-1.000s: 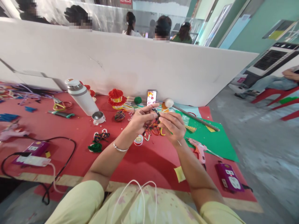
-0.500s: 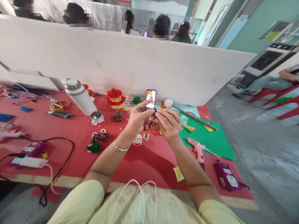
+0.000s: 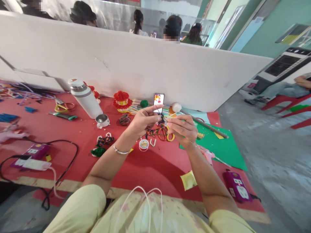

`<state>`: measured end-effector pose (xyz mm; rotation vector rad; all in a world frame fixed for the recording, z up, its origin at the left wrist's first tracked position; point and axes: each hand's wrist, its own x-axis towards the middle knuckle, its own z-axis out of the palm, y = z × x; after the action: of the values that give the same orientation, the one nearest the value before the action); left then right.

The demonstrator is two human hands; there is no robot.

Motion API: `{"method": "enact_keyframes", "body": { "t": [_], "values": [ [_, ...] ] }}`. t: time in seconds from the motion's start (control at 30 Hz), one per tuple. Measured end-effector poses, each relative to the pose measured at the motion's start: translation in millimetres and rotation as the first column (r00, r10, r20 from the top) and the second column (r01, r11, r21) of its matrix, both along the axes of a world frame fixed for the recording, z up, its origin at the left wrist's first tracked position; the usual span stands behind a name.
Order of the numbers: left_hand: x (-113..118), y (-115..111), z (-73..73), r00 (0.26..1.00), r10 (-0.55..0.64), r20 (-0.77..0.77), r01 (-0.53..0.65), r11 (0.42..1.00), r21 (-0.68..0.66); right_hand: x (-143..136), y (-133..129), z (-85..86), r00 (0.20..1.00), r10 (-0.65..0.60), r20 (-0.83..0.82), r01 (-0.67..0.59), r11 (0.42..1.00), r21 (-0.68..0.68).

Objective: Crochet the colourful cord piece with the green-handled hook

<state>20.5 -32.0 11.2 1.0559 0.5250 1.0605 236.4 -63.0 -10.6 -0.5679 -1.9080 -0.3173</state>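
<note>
Over the red table [image 3: 150,171], my left hand [image 3: 146,121] pinches a small dark strand piece [image 3: 160,118] between thumb and fingers. My right hand [image 3: 182,130] is closed close to its right side; its fingertips hold something thin and pale that I cannot make out clearly. Behind the fingers a lit phone [image 3: 158,99] leans against the white panel. Below my hands lie multicoloured braided strands [image 3: 152,132], scissors with red and yellow handles [image 3: 170,136], a white spool [image 3: 143,145] and a small pale U-shaped piece [image 3: 153,142].
At the left stand a white bottle [image 3: 86,100] and a metal cup [image 3: 102,120]. A red fringed object [image 3: 121,100] is near the white panel [image 3: 145,64]. A pink glue gun [image 3: 206,154], green sheet [image 3: 230,145] and purple power box [image 3: 236,186] are at the right.
My right hand has moved slightly right, away from my left fingertips. More of the dark piece and the scissors' yellow handle now shows. The view has shifted slightly.
</note>
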Motion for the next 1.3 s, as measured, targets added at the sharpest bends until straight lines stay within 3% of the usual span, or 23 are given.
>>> {"method": "enact_keyframes", "body": {
  "t": [0.1,0.17,0.2,0.3,0.4,0.53,0.87,0.97,1.07,1.2,1.23,1.3],
  "values": [
    [14,-4,-5.4,0.971,0.233,-0.052,-0.222,0.963,0.155,-8,-2,-5.0,0.998,-0.062,0.004,0.062,0.992,-0.114],
    [21,-6,-6.9,0.919,0.395,0.016,-0.392,0.907,0.151,-18,-4,-10.9,0.974,-0.226,0.007,0.226,0.973,-0.035],
    [22,-7,-6.5,0.916,0.398,0.059,-0.402,0.911,0.097,-23,-4,-14.1,0.951,-0.308,-0.008,0.308,0.951,0.029],
    [16,-3,-2.6,0.987,0.120,0.106,-0.108,0.988,-0.113,-29,0,-20.5,0.937,-0.341,-0.080,0.350,0.920,0.176],
    [-1,5,0.9,0.996,-0.067,0.063,0.079,0.974,-0.212,-20,7,-17.9,0.975,-0.220,-0.022,0.220,0.955,0.201],
    [-17,12,0.6,0.996,-0.088,-0.007,0.085,0.980,-0.179,0,10,-5.4,0.995,-0.055,0.086,0.048,0.996,0.078],
    [-16,14,-2.1,0.994,-0.060,-0.086,0.054,0.997,-0.063,13,-5,7.3,0.994,0.038,0.105,-0.021,0.987,-0.158],
    [-19,14,-2.0,0.990,-0.057,-0.132,0.055,0.998,-0.024,18,-6,16.0,0.987,0.153,0.042,-0.134,0.945,-0.297],
    [-21,14,-0.3,0.974,-0.110,-0.200,0.118,0.993,0.024,23,-5,24.6,0.965,0.251,-0.071,-0.256,0.865,-0.431],
    [-18,11,1.8,0.943,-0.233,-0.237,0.254,0.965,0.062,16,0,17.0,0.912,0.325,-0.250,-0.410,0.731,-0.546],
    [-14,10,1.4,0.947,-0.235,-0.220,0.256,0.964,0.070,10,1,11.1,0.900,0.317,-0.300,-0.433,0.726,-0.534],
    [-6,9,-1.2,0.975,-0.157,-0.157,0.173,0.980,0.095,-2,3,-2.4,0.886,0.222,-0.408,-0.401,0.809,-0.430]
  ]
}}
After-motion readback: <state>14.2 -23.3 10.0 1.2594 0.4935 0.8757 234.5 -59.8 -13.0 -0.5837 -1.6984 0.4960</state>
